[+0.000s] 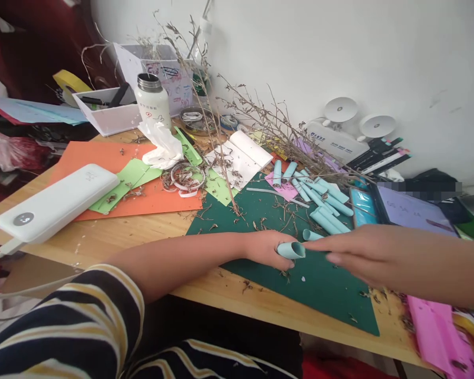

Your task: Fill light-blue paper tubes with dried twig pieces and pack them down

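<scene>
My left hand is wrapped around a light blue paper tube, whose open end faces right. From the right, my right hand reaches in with its index finger stretched out. That fingertip is at the rim of the tube, and I cannot tell whether it touches it. The thumb lies lower and apart, with nothing seen in the hand. Just behind the hands, another blue tube lies on the green mat. Several more rolled blue tubes are heaped farther back, some on a pink paper square.
Dry twigs spread across the back, with crumbled bits over the mat. At left are a white power bank, orange paper, a crumpled tissue and an open bottle. A white router and markers stand by the wall.
</scene>
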The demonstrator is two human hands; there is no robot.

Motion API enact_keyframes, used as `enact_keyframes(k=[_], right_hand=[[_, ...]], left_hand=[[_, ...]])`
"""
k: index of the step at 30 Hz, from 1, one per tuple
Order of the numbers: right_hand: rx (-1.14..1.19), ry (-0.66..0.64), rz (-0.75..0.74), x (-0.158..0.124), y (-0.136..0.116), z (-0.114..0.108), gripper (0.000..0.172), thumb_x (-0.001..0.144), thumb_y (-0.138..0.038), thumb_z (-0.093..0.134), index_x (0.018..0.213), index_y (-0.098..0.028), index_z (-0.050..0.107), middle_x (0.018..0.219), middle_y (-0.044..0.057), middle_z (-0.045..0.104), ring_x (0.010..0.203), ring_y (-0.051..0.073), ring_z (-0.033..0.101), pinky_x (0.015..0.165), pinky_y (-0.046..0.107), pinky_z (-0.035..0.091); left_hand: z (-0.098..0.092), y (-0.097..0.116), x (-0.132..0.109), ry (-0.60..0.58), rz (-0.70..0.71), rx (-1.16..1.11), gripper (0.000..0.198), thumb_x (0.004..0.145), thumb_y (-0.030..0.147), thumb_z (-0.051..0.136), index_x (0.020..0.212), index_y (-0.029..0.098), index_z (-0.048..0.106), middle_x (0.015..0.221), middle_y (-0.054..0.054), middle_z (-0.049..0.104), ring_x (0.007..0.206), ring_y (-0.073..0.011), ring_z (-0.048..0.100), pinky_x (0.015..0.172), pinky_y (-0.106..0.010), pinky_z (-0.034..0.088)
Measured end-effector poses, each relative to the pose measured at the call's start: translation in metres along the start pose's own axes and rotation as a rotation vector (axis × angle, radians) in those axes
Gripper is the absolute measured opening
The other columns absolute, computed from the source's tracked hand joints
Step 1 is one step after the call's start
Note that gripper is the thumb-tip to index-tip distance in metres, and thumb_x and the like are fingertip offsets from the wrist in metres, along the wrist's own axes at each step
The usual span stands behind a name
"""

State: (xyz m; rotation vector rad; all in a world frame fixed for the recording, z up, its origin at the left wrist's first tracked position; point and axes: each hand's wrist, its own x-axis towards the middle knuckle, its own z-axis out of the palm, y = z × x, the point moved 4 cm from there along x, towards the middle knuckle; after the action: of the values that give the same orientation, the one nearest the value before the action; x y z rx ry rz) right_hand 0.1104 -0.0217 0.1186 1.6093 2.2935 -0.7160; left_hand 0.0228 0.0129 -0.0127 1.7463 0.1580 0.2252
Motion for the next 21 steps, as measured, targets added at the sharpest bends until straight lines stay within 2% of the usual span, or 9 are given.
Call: enact_keyframes(k=[3, 6, 8, 10, 11, 13, 16, 19, 21], right_hand=[[-0.024, 0.263, -0.003, -0.038, 0.024, -0.014, 0.029, 0.075, -0.051, 0.04, 0.08, -0.034, 0.063, 0.058, 0.002, 0.062, 0.046, 0.011, 0.056, 0.037, 0.021, 0.04], [-0.035, 0.436, 0.065, -0.062, 0.039, 0.002, 0.036, 0.073, -0.054, 0.042, 0.056, -0.027, 0.059, 0.048, 0.002, 0.056, 0.041, 0.01, 0.051, 0.035, 0.02, 0.039], [-0.01, 0.506, 0.168, -0.065, 0.044, 0.031, 0.046, 0.073, -0.055, 0.041, 0.042, -0.021, 0.046, 0.037, 0.0, 0.044, 0.033, 0.008, 0.042, 0.031, 0.021, 0.035], [-0.021, 0.593, 0.227, -0.065, 0.044, 0.067, 0.048, 0.076, -0.053, 0.037, 0.041, -0.02, 0.042, 0.037, -0.001, 0.043, 0.034, 0.009, 0.043, 0.032, 0.022, 0.036], [-0.022, 0.6, 0.233, -0.065, 0.044, 0.087, 0.044, 0.078, -0.048, 0.037, 0.045, -0.02, 0.047, 0.041, 0.0, 0.048, 0.039, 0.01, 0.048, 0.037, 0.022, 0.04], [-0.007, 0.576, 0.157, -0.069, 0.039, 0.126, 0.029, 0.082, -0.034, 0.037, 0.07, -0.021, 0.06, 0.063, 0.002, 0.063, 0.057, 0.013, 0.059, 0.05, 0.023, 0.047], [-0.01, 0.696, 0.112, -0.093, 0.03, 0.173, 0.021, 0.08, -0.024, 0.04, 0.084, -0.02, 0.06, 0.077, 0.005, 0.065, 0.071, 0.015, 0.061, 0.062, 0.026, 0.05], [0.04, 0.873, 0.111, -0.114, 0.015, 0.213, 0.016, 0.078, -0.021, 0.045, 0.087, -0.019, 0.057, 0.076, 0.005, 0.064, 0.072, 0.015, 0.06, 0.063, 0.026, 0.049], [0.104, 0.912, 0.066, -0.112, 0.0, 0.237, 0.016, 0.078, -0.019, 0.044, 0.088, -0.019, 0.056, 0.074, 0.005, 0.063, 0.069, 0.014, 0.059, 0.06, 0.025, 0.048]], left_hand=[[-0.001, 0.002, -0.001, 0.016, 0.013, -0.003, 0.015, 0.063, 0.02, 0.058, 0.064, 0.016, 0.044, 0.063, 0.004, 0.045, 0.061, -0.0083, 0.044, 0.057, -0.02, 0.034], [-0.001, 0.004, 0.0, 0.03, 0.043, -0.022, 0.023, 0.062, 0.027, 0.061, 0.062, 0.016, 0.041, 0.061, 0.004, 0.044, 0.059, -0.0083, 0.043, 0.055, -0.021, 0.033], [0.0, 0.006, 0.0, 0.014, 0.082, -0.101, 0.033, 0.059, 0.038, 0.064, 0.063, 0.016, 0.04, 0.061, 0.004, 0.043, 0.057, -0.0082, 0.042, 0.054, -0.021, 0.033], [-0.001, 0.01, 0.0, 0.011, 0.135, -0.211, 0.046, 0.055, 0.055, 0.061, 0.066, 0.016, 0.04, 0.061, 0.003, 0.043, 0.056, -0.0085, 0.04, 0.054, -0.022, 0.033], [-0.002, 0.013, 0.0, 0.022, 0.167, -0.26, 0.054, 0.053, 0.064, 0.056, 0.068, 0.015, 0.041, 0.061, 0.003, 0.043, 0.056, -0.0088, 0.04, 0.053, -0.023, 0.034], [-0.006, 0.017, 0.001, 0.073, 0.191, -0.309, 0.063, 0.06, 0.075, 0.031, 0.074, 0.014, 0.042, 0.064, 0.0, 0.044, 0.056, -0.0098, 0.041, 0.054, -0.024, 0.035], [-0.011, 0.018, 0.003, 0.154, 0.162, -0.316, 0.065, 0.069, 0.071, 0.012, 0.08, 0.014, 0.043, 0.066, -0.001, 0.045, 0.058, -0.0105, 0.042, 0.055, -0.025, 0.036], [-0.016, 0.02, 0.002, 0.247, 0.166, -0.257, 0.059, 0.075, 0.065, 0.012, 0.082, 0.015, 0.043, 0.069, -0.001, 0.044, 0.062, -0.0111, 0.043, 0.058, -0.025, 0.036], [-0.018, 0.02, 0.001, 0.296, 0.165, -0.204, 0.055, 0.077, 0.062, 0.016, 0.085, 0.016, 0.044, 0.072, -0.001, 0.044, 0.066, -0.0118, 0.043, 0.062, -0.026, 0.037]])
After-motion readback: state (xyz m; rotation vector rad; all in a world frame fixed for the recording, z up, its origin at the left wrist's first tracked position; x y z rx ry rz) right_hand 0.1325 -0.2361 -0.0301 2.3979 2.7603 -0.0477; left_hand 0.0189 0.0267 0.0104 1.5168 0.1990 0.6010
